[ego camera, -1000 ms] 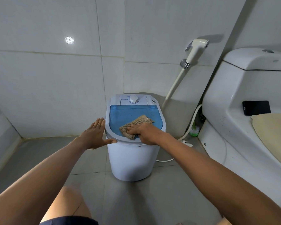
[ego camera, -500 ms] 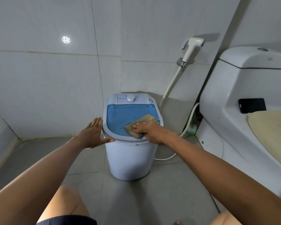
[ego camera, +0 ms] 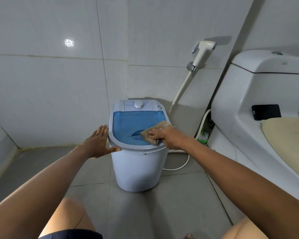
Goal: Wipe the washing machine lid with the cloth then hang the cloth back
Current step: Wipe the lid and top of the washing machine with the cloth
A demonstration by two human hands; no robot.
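A small white washing machine [ego camera: 138,168] stands on the floor in the wall corner, with a translucent blue lid [ego camera: 128,125] and a dial at its back. A folded tan cloth [ego camera: 160,128] lies on the lid's right front part. My right hand [ego camera: 169,138] presses down on the cloth, fingers curled over its near edge. My left hand [ego camera: 99,142] rests flat and open against the machine's left rim, thumb along the front edge.
A white toilet [ego camera: 248,104] fills the right side, with a black phone [ego camera: 266,112] on its ledge and a beige seat cover. A bidet sprayer [ego camera: 203,52] hangs on the wall. A white hose [ego camera: 181,167] curls on the grey floor behind the machine.
My right hand has slid the cloth from the lid's middle front toward its right edge. My left hand has stayed on the left rim.
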